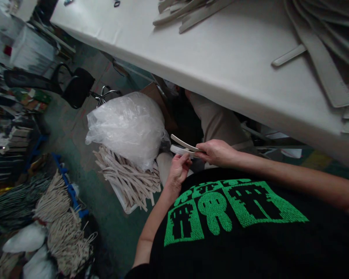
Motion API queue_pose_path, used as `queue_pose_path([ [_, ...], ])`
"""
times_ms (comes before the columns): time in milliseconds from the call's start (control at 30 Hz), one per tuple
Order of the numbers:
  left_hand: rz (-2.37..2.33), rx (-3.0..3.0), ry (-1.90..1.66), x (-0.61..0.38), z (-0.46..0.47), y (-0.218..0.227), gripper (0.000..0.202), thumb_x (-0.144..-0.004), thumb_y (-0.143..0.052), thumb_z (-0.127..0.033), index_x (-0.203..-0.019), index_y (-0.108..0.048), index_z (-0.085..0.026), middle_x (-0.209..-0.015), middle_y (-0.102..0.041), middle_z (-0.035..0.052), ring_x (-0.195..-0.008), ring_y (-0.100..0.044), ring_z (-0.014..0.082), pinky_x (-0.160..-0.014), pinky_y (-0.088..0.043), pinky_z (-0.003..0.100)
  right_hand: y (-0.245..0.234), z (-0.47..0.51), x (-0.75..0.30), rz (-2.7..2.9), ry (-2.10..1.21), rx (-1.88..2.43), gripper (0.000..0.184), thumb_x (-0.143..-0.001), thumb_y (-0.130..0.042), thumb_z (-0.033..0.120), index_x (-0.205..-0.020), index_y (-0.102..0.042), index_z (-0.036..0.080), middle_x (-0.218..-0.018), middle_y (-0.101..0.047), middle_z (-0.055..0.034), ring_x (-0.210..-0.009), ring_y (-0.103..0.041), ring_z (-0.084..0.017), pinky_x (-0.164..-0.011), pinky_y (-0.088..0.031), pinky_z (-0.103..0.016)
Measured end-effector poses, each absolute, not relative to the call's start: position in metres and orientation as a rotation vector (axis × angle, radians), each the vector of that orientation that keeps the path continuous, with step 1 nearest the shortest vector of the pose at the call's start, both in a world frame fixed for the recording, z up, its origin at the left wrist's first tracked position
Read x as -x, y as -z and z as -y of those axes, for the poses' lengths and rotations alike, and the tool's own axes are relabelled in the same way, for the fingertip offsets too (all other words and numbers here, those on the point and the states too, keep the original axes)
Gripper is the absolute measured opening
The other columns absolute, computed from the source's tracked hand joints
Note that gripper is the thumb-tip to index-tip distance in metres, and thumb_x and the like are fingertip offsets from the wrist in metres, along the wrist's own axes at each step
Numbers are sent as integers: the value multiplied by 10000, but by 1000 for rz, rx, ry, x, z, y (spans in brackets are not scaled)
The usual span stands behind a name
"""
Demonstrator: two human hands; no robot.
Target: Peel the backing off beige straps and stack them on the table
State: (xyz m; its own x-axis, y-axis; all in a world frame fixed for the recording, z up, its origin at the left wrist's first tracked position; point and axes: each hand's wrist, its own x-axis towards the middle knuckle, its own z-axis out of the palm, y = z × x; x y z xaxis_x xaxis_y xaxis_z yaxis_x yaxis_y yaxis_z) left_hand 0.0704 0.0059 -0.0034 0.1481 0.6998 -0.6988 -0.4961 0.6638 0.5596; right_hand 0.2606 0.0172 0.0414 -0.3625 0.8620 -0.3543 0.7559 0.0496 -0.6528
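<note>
Both my hands meet below the table edge, over my lap, on a few cream-coloured flat strips (182, 146). My right hand (218, 152) pinches the strips at their right end, fingers closed round them. My left hand (178, 169) grips them from below with thumb and fingers closed, near the middle. One strip curves upward apart from the others. My black shirt with a green print (227, 209) fills the lower frame.
A white table (221, 66) runs overhead with more strips (322, 62) piled on it. To the left, a bin of strips (128, 180) sits under a clear plastic bag (128, 126). Bundles of cords (61, 221) and a black chair (75, 87) stand on the floor.
</note>
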Motion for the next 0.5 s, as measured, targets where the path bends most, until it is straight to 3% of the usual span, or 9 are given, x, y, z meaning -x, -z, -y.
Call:
queue_pose_path([
  [133,-1098,-209,-898,-75,-9,3,283,-621,-863,-130,-809,-650,-130,-672,-588,-51,-548,-506,33,-553,-401,169,-38,-21,-266,2132,-1308,1644,281,-950,-549,369,-728,-609,207,-660,-666,-19,-552,-558,-142,-499,-273,-267],
  [267,-1168,-203,-940,-64,-15,5,270,-634,-847,-124,-800,-635,-144,-632,-548,-72,-521,-486,22,-539,-391,160,-38,-15,-279,2047,-1547,1646,254,-949,-538,336,-744,-612,207,-651,-681,2,-518,-581,-130,-500,-330,-258],
  [500,-1108,-240,-853,-85,-12,1,212,-672,-815,-119,-802,-650,-143,-739,-627,-33,-562,-510,32,-563,-405,174,-38,-24,-267,1885,-1539,1616,270,-959,-525,344,-741,-585,196,-643,-670,-9,-560,-612,-139,-534,-376,-248],
])
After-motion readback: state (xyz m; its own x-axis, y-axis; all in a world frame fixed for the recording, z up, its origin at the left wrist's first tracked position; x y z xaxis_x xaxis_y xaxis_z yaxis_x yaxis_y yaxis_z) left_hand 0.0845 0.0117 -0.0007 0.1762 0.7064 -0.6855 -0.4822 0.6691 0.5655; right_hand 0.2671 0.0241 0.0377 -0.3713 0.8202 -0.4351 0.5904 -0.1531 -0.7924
